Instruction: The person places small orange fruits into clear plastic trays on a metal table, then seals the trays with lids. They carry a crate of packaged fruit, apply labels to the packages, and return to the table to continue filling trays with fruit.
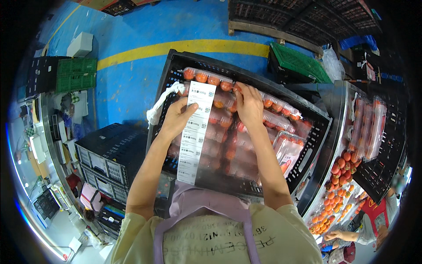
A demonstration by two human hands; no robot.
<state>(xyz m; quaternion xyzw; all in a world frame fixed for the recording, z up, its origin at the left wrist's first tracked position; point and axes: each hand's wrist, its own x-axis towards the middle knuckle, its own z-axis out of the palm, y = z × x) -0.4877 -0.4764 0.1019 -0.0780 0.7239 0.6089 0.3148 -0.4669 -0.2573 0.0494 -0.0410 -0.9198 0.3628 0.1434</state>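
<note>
My left hand (179, 115) pinches a long strip of white printed labels (194, 132) between thumb and fingers; the strip hangs towards my apron. My right hand (249, 102) rests its bent fingertips on a clear plastic pack of tomatoes (212, 79) in the far row; whether it grips the pack or a label, I cannot tell. Before me stands a black plastic crate (286, 85) holding rows of such packs. One pack (290, 148) at the right lies with its printed label facing up. A crumpled white strip (163, 102) hangs over the crate's left rim.
Black folding crates (108, 155) are stacked at the left. On the right, a metal-edged table (329, 138) bears loose tomatoes (338, 184), more packs (367, 128) and a black crate. A green crate (300, 62) stands beyond. People work at the lower right and lower left.
</note>
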